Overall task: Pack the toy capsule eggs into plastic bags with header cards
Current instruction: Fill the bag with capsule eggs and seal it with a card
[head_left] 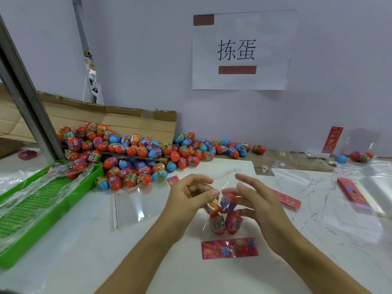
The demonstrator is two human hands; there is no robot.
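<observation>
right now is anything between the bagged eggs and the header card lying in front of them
Nothing visible. The bag of eggs hangs between the left hand and right hand, just above the header card; only bare tabletop shows around the card.

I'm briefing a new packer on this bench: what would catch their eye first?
The heap of toy capsule eggs spilling from a cardboard box at the back left. Then both hands, left hand and right hand, holding a clear bag of eggs at the centre, above a red header card.
</observation>
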